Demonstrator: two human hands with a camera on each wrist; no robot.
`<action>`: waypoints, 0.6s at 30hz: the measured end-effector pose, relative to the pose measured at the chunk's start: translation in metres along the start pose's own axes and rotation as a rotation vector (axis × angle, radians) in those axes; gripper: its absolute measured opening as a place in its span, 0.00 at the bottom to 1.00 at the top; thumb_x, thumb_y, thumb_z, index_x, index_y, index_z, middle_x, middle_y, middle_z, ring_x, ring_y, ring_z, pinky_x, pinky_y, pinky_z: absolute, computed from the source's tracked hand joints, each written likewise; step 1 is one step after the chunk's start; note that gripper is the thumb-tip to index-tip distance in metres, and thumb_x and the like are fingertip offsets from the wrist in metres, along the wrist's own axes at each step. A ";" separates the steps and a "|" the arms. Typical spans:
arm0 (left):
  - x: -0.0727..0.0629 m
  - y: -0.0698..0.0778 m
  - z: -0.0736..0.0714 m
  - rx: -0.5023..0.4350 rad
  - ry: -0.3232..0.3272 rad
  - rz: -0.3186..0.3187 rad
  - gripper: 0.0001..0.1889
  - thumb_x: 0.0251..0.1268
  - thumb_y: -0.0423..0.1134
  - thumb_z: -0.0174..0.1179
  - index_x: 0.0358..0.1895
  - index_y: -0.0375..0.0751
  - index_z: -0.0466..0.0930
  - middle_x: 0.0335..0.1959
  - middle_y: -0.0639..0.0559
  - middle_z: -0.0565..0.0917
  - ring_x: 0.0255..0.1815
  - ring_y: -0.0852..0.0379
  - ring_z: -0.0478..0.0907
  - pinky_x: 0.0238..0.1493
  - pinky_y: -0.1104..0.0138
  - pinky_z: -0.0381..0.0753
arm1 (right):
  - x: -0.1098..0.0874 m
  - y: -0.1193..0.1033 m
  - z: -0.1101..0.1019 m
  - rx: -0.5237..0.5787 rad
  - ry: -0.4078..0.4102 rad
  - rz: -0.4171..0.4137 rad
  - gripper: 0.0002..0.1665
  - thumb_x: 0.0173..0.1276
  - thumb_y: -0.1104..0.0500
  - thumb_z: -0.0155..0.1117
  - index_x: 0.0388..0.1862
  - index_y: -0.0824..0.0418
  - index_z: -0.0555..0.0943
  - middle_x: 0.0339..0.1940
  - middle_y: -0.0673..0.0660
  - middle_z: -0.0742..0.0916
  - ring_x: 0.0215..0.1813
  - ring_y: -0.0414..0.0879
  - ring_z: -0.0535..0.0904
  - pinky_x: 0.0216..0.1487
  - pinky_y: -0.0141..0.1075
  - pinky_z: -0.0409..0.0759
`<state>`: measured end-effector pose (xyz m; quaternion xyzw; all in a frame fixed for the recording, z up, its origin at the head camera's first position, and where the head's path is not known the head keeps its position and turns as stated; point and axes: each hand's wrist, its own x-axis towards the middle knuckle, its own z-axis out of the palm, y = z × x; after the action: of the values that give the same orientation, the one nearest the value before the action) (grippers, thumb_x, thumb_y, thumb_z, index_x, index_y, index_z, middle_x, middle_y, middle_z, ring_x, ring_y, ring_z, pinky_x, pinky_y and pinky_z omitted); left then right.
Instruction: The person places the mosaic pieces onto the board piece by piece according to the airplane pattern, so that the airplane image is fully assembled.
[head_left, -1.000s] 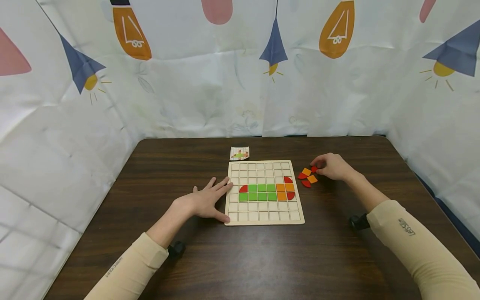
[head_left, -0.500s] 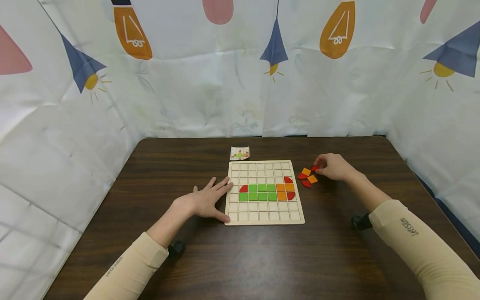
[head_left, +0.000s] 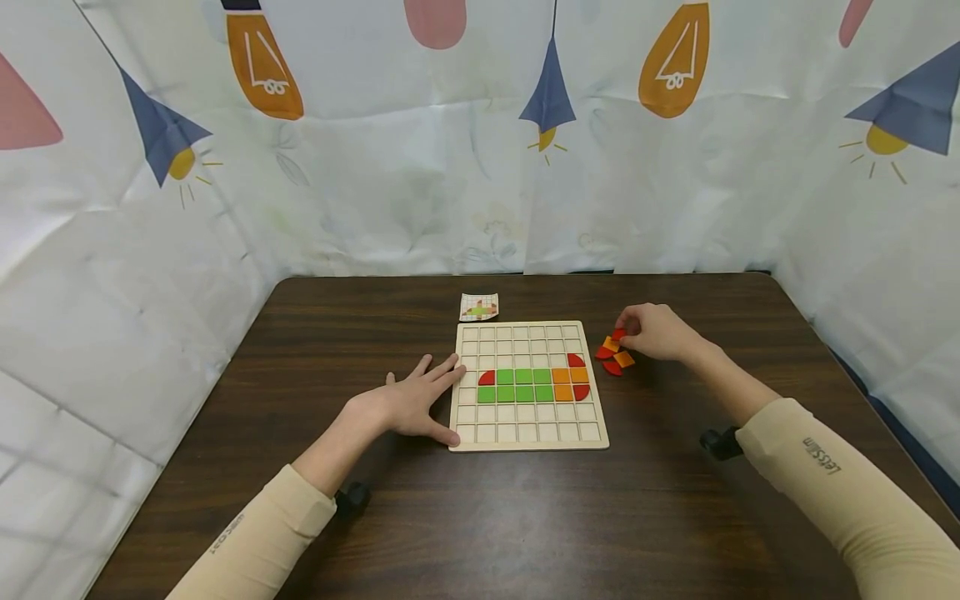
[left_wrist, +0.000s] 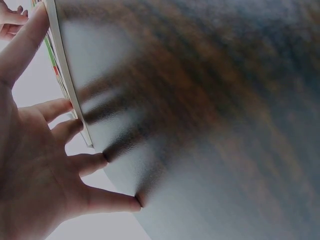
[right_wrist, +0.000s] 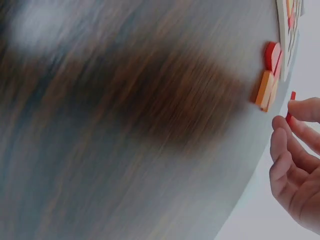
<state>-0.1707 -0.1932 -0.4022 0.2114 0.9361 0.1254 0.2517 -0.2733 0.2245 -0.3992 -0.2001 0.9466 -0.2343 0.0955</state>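
Note:
A pale wooden grid board (head_left: 525,435) lies mid-table, with green squares (head_left: 515,385), orange squares (head_left: 562,383) and red quarter-circle pieces (head_left: 576,361) set in its cells. Spread along the board's left edge is my left hand (head_left: 412,403), fingers straight; in the left wrist view its thumb and two fingertips meet the edge and other fingertips rest on the table. My right hand (head_left: 656,332) pinches a red piece (right_wrist: 291,106) between thumb and fingers, raised off the table beside a small pile. That pile holds loose red pieces (head_left: 612,367) and orange squares (head_left: 624,359).
A small printed card (head_left: 479,307) with a coloured grid picture lies just behind the board. The dark wooden table (head_left: 517,517) reaches back to a patterned white curtain (head_left: 420,192).
My right hand first drew a red piece slightly right, away from the pile, then lifted it and moved left over the pile. My left hand has stayed in place.

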 end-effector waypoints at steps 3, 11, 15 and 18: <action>0.000 0.000 0.000 -0.001 0.001 -0.002 0.60 0.57 0.66 0.72 0.85 0.51 0.45 0.86 0.51 0.38 0.83 0.37 0.32 0.64 0.21 0.40 | 0.000 -0.007 0.003 0.001 0.007 -0.015 0.12 0.69 0.65 0.68 0.49 0.69 0.84 0.36 0.57 0.86 0.35 0.50 0.80 0.38 0.45 0.81; 0.002 0.000 0.000 0.002 0.002 -0.003 0.60 0.57 0.66 0.72 0.85 0.51 0.45 0.86 0.52 0.39 0.83 0.37 0.33 0.64 0.21 0.40 | 0.004 -0.018 0.010 0.032 -0.007 -0.068 0.11 0.68 0.67 0.67 0.49 0.66 0.85 0.34 0.53 0.86 0.36 0.49 0.79 0.41 0.45 0.80; 0.002 -0.001 0.000 0.002 0.004 -0.002 0.60 0.56 0.66 0.72 0.85 0.52 0.45 0.86 0.52 0.39 0.83 0.37 0.33 0.64 0.21 0.40 | 0.002 -0.029 0.013 0.058 -0.020 -0.081 0.11 0.68 0.66 0.67 0.49 0.65 0.85 0.35 0.53 0.86 0.37 0.48 0.79 0.40 0.44 0.81; 0.002 -0.001 0.001 0.001 0.006 0.002 0.60 0.56 0.66 0.72 0.85 0.51 0.45 0.86 0.51 0.39 0.83 0.37 0.33 0.64 0.21 0.40 | 0.002 -0.038 0.015 0.067 -0.029 -0.091 0.12 0.68 0.65 0.69 0.49 0.65 0.85 0.35 0.53 0.86 0.37 0.49 0.79 0.42 0.44 0.80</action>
<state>-0.1723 -0.1931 -0.4048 0.2119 0.9367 0.1259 0.2486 -0.2585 0.1867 -0.3943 -0.2430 0.9267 -0.2668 0.1050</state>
